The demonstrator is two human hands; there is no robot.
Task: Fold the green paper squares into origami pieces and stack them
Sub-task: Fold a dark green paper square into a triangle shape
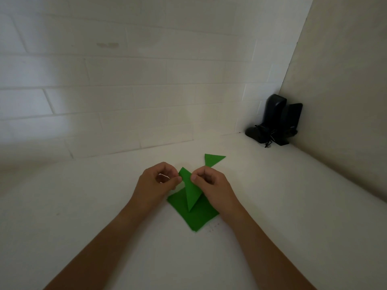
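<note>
Both hands pinch the folded green piece (191, 190) at its far tip, left hand (156, 183) and right hand (211, 184) fingers clamped on it, above the green paper squares (196, 218) lying on the white surface (104, 206). Thin, light paper creases readily; hold the edges. A finished triangle (212, 159) lies farther right.

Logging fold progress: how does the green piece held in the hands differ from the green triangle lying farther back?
The held piece is pinched by the left hand and right hand above the green squares; the far triangle lies untouched on the table. The held piece looks longer and narrower. Both are green paper.
</note>
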